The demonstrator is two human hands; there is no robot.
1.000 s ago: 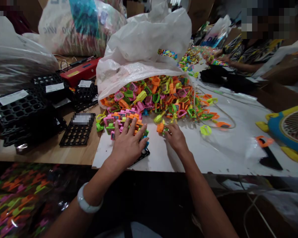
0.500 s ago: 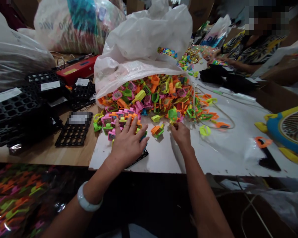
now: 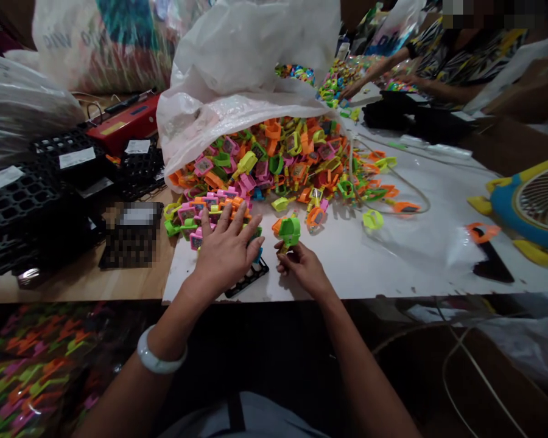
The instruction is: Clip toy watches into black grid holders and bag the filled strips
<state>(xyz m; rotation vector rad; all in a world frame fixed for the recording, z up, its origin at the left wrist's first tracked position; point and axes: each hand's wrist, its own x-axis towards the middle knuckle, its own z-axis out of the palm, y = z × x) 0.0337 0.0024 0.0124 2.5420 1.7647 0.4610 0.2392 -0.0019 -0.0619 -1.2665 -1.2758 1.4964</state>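
A white tabletop (image 3: 365, 261) butts against a wood-grain surface (image 3: 164, 286), where stacked black perforated plastic trays (image 3: 18, 213) stand before a long red box (image 3: 130, 118). A large translucent white plastic bag (image 3: 256, 55) slumps beyond the hands, its mouth spilling a heap of small orange, pink, yellow and green plastic pieces (image 3: 278, 158). A blue-and-yellow fan (image 3: 506, 213) stands at the right edge; a co-worker's arm (image 3: 374, 76) reaches in at the far right. The person's left hand (image 3: 226, 249) spreads wide, palm down, over rows of colourful pieces (image 3: 189, 213) above a black lattice tray (image 3: 251, 277). The right hand (image 3: 301, 264), fingers pinched together, grips a bright green plastic piece (image 3: 289, 231) by its lower end; the piece rises beyond the fingertips, just right of the left hand.
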